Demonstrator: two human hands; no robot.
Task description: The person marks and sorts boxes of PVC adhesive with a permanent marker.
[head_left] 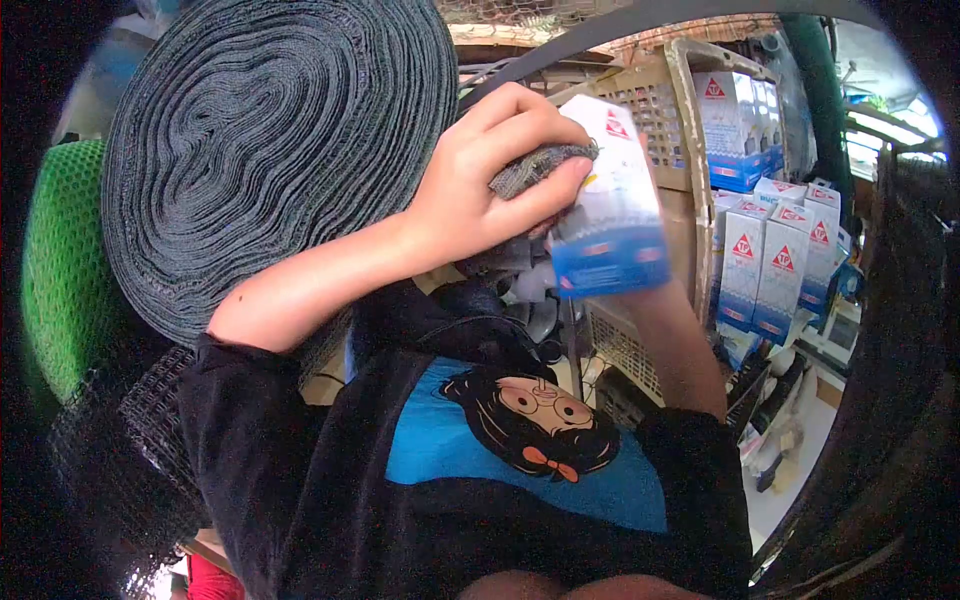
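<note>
My left hand (480,170) is closed around a crumpled grey cloth (530,170), which rests at the left side of a white and blue carton (615,215). The carton is tilted, a little blurred, and carries a red triangle mark near its top. Behind the carton is my right hand (652,300), gripping it from the far side; most of its fingers are hidden. Close beside my left forearm stands a large roll of dark grey mesh (270,150).
Similar cartons (765,255) stand grouped at the right, with more in a beige plastic crate (690,120). A green mesh roll (65,270) is at the far left, above black netting (125,440). Another perforated crate (625,350) sits lower, behind my right forearm.
</note>
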